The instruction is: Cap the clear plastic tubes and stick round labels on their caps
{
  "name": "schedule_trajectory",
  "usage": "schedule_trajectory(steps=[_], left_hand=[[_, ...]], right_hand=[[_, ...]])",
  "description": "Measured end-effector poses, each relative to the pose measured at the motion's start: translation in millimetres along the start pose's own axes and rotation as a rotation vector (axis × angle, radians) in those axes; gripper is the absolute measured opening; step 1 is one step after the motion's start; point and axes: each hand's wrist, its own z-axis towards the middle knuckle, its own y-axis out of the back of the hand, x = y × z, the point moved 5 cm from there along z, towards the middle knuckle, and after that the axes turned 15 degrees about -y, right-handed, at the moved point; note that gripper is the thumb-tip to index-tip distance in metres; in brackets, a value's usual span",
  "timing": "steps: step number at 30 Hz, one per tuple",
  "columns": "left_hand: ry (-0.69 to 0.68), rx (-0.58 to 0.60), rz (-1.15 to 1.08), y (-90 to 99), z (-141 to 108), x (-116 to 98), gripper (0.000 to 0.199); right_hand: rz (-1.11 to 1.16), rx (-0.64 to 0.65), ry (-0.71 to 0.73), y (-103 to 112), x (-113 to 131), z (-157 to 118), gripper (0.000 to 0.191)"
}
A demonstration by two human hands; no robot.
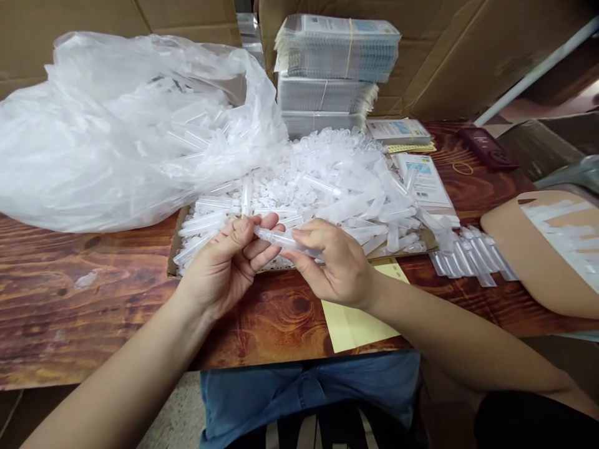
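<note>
On the worktop (116, 305) lies a cardboard tray (173, 254) of clear plastic pieces (322, 178). Above its front edge, the left hand (229, 259) pinches one end, and the right hand (334, 265) grips the other end, of a plastic tube (281, 239). It seems light, fairly stiff and slippery, so best held near both ends, gently.

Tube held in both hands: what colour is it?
The tube is translucent whitish; the head view shows it.
</note>
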Motion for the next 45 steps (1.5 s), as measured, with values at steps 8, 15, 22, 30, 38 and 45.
schedule_trajectory(steps=[8, 15, 22, 30, 38, 45], left_hand=[[0.132, -0.104, -0.155, -5.9, -11, 3, 0.033], [0.158, 0.020, -0.212, -4.1, -16, 14, 0.022], [0.100, 0.104, -0.249, -7.7, -17, 16, 0.012], [-0.071, 0.147, 0.023, 4.5, -1, -3, 0.017], [-0.560, 0.224, 0.459, 16.4, 9, -22, 0.033], [-0.637, 0.294, 0.570, 21.4, 9, -16, 0.032]], right_hand=[[-0.460, -0.084, 0.301, -13, 24, -5, 0.016], [-0.507, -0.073, 0.300, -15, 32, -11, 0.020], [-0.533, 0.051, 0.132, -19, 19, -10, 0.011], [-0.528, 0.502, 0.133, -14, 3, 27, 0.034], [-0.932, 0.740, -0.159, 7, -82, 68, 0.016], [-0.897, 0.736, -0.122, -14, -84, 79, 0.012]])
